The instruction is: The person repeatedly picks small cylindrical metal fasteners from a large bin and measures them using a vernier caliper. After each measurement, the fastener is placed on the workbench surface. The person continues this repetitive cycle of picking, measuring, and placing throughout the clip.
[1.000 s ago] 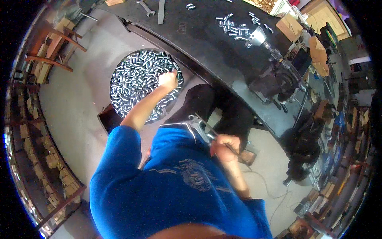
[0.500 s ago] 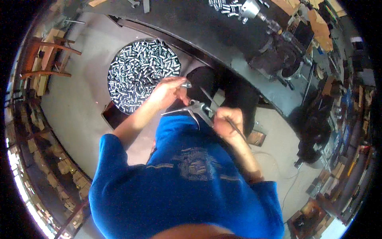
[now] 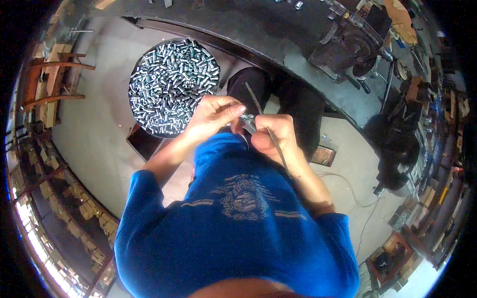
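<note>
My left hand [image 3: 211, 119] is closed in a pinch in front of my blue shirt, with a small shiny metal cylinder at its fingertips, mostly covered. Close on its right, my right hand [image 3: 273, 134] is curled round a grey metal tool [image 3: 250, 124] with thin prongs; its exact kind is unclear. The tool's near end meets the left fingertips, and the fingers hide most of it. A long, thin dark rod [image 3: 254, 98] also runs through the right fist, its tip pointing up and left. Left of my hands stands a round container full of small metal cylinders [image 3: 174, 87].
A dark workbench [image 3: 238, 30] crosses the top, carrying a dark machine [image 3: 343, 44] at right. A wooden stool [image 3: 57, 82] lies at far left. Below the bench edge, a small tray [image 3: 323, 155] and a cable [image 3: 353, 191] are on the floor. Cluttered shelves line both sides.
My hands have come together, and the right has moved up and left. The prongs, clearly visible before, are now mostly hidden behind my fingers. The view has shifted slightly.
</note>
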{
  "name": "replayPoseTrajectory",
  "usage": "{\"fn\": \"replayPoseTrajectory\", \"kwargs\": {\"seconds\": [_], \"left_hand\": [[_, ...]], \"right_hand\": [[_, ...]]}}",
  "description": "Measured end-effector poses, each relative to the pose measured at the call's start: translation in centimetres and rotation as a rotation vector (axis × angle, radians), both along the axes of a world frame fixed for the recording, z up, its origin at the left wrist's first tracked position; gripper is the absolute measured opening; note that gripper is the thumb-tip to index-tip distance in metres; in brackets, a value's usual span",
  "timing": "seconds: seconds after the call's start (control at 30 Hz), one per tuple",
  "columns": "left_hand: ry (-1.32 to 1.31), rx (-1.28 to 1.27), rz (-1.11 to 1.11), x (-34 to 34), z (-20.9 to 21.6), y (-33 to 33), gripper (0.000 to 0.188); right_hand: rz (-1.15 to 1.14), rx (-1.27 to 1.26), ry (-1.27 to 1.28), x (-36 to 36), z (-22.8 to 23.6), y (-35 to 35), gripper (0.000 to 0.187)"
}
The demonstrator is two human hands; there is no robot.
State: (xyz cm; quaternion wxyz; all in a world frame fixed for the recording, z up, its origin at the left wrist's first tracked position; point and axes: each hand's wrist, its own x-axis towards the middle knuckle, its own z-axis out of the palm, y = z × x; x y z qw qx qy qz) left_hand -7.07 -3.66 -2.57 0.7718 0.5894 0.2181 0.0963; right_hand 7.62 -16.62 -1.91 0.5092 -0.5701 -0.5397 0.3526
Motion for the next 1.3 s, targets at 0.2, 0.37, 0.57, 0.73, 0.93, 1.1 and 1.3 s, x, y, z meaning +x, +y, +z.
{"fn": "replayPoseTrajectory", "kwargs": {"seconds": [0.2,0.37,0.57,0.73,0.93,1.1,1.3], "left_hand": [[-0.002,0.05,0.017,0.4,0.6,-0.5,0.016],[-0.07,0.083,-0.042,0.5,-0.2,0.0,0.017],[0.072,0.544,0.082,0.8,-0.1,1.3,0.017],[0.114,1.043,0.119,0.7,-1.7,2.2,0.02],[0.018,1.237,0.065,0.5,-1.7,2.2,0.026],[-0.099,1.313,-0.005,0.7,-1.4,1.9,0.033],[-0.059,1.278,0.005,1.7,-2.5,2.8,0.028]], "right_hand": [[-0.074,0.16,-0.217,-0.1,-0.9,0.1,0.039],[-0.124,-0.126,0.359,-0.6,-2.0,-0.4,0.026],[-0.191,-0.177,0.234,0.7,-0.9,-2.3,0.021],[0.033,0.09,0.175,0.7,1.6,-3.2,0.027],[0.083,0.058,0.16,0.1,1.8,-2.9,0.026],[0.123,-0.084,0.145,0.3,1.4,-1.8,0.021],[0.029,-0.036,0.204,0.2,-0.7,1.6,0.018]]}}
